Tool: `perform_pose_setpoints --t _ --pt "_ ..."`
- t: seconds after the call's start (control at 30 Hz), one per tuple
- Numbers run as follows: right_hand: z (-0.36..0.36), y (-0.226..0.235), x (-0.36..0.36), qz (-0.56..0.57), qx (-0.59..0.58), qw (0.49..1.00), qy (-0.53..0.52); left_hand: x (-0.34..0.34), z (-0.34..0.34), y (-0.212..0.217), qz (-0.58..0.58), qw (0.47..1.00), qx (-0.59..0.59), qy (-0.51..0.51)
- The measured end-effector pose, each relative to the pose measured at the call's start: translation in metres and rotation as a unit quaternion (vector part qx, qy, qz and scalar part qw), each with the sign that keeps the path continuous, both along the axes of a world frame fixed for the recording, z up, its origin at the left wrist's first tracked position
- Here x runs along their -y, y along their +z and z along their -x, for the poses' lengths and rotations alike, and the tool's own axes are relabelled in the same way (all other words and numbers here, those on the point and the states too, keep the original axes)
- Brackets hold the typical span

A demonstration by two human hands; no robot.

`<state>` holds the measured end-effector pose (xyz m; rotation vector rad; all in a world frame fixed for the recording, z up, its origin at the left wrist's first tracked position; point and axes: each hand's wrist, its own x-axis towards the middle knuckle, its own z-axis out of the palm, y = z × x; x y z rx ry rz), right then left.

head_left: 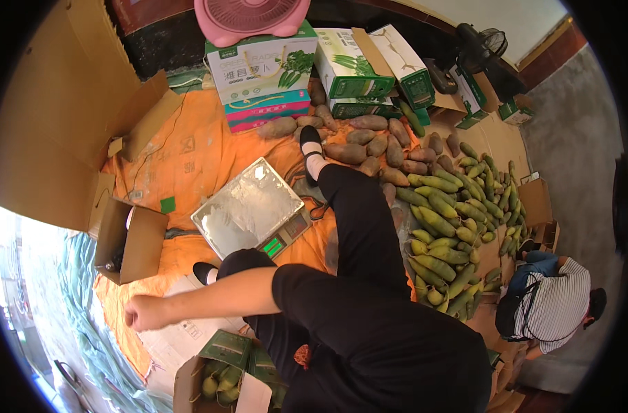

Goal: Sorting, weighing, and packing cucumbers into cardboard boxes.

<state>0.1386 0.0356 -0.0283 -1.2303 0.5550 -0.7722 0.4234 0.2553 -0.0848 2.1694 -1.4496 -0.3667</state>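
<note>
My right arm reaches left across my lap, and my right hand [147,313] is closed into a fist over a flat cardboard sheet [183,344]. Whatever its curled fingers hold, if anything, is hidden. My left hand does not show. Close below my forearm stands an open carton [189,382] with green flaps, holding several green radishes [229,378]. Beyond my knee lies a weighing scale [248,205] with a worn metal top and a lit green display. A small cardboard box [143,244] stands open left of the scale.
Piles of green radishes [441,220] and brownish-red sweet potatoes [369,122] lie to the right and ahead. Printed cartons [259,72] stand at the back, one under a pink fan [252,15]. An orange sheet [166,148] covers the floor. A person in a striped shirt [558,303] bends at right.
</note>
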Motion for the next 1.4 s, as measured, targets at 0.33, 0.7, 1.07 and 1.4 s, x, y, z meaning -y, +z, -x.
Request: perform_pose_setpoints --t 0.33,0.7,1.07,1.4 --pt "0.325 0.015 0.107 0.039 -0.091 0.946 -0.307 0.062 0.128 0.021 0.107 0.958 0.233 -0.126" --pt "0.68 -0.027 0.029 -0.02 -0.632 0.471 -0.615 0.107 0.212 0.01 -0.003 0.953 0.215 -0.211" --pt "0.832 -0.016 0.062 0.007 -0.876 0.256 -0.407 0.173 0.257 -0.005 -0.124 0.966 0.174 -0.143" --pt "0.867 -0.033 0.106 -0.072 -0.897 0.264 -0.347 0.272 0.313 0.0 -0.022 0.98 0.07 -0.186"
